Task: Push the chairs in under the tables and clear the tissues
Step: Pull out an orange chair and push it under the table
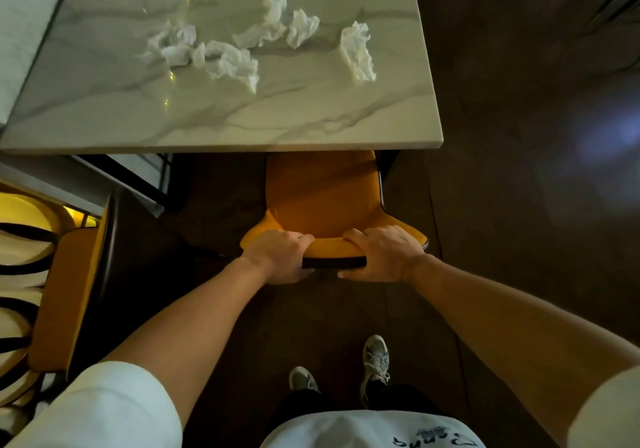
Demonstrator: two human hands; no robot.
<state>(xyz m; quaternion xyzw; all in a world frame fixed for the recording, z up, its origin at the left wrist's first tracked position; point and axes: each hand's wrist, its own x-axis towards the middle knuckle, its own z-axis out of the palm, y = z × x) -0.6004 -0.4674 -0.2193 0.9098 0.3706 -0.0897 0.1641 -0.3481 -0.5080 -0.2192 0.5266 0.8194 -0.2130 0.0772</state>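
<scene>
An orange chair (322,198) stands in front of me, its seat partly under the near edge of the white marble table (242,125). My left hand (280,257) and my right hand (381,257) both grip the top of its backrest, fingers curled over the rim. Several crumpled white tissues lie on the tabletop: a cluster (204,54) at the left, a pair (280,25) in the middle, and a single one (358,52) at the right.
A second orange chair (65,291) stands at my left beside a striped yellow and white surface (17,274). A black metal frame (152,181) sits under the table's left part. Dark floor (519,205) spreads to the right. My feet (374,364) are just behind the chair.
</scene>
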